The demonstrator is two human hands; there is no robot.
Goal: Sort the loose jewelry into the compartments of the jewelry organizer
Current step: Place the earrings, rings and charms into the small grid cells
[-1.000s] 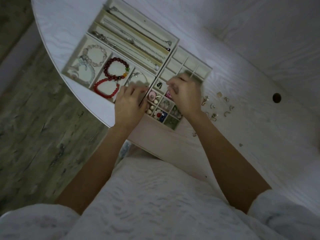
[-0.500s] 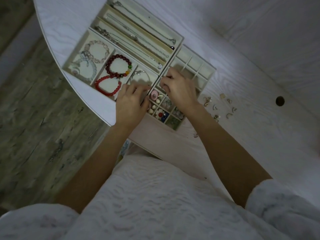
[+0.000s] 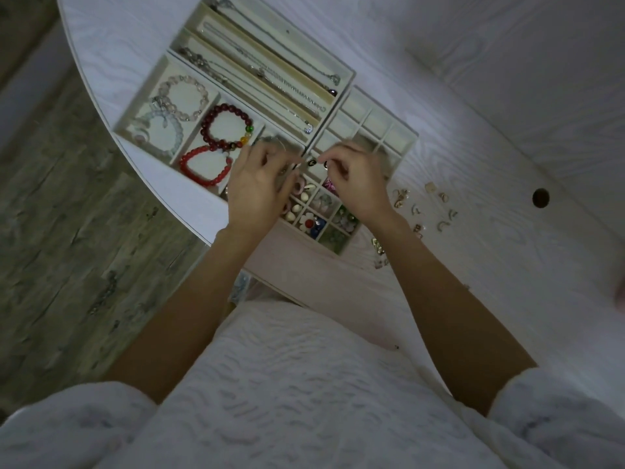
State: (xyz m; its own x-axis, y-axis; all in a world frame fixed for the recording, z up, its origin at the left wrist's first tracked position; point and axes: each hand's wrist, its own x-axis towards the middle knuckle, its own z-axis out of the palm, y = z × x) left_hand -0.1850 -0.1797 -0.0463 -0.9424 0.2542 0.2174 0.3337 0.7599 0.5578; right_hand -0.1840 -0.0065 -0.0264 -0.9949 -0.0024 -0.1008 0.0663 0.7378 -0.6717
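Observation:
The cream jewelry organizer (image 3: pixel 402 138) lies on the white table, with necklaces in its long slots, bead bracelets (image 3: pixel 216 164) in its left compartments and small pieces in a grid. My right hand (image 3: pixel 360 187) hovers over the grid and pinches a small dark earring (image 3: pixel 326 165). A matching dark earring (image 3: pixel 311 162) lies in the compartment just left of it. My left hand (image 3: pixel 258 191) is over the tray's near edge with curled fingers, its fingertips close to that compartment. I cannot tell whether it holds anything. Loose gold pieces (image 3: pixel 401 197) lie on the table to the right.
More loose earrings (image 3: pixel 443 211) are scattered right of the organizer, and a few lie by the table's front edge (image 3: pixel 378 247). A round hole (image 3: pixel 540 198) is in the tabletop further right. The curved table edge (image 3: pixel 145 164) runs just left of the tray, with wood floor beyond it.
My right hand has come left from the tray's right side to the compartment with the dark earring. My left hand has lifted its fingertips toward the same spot.

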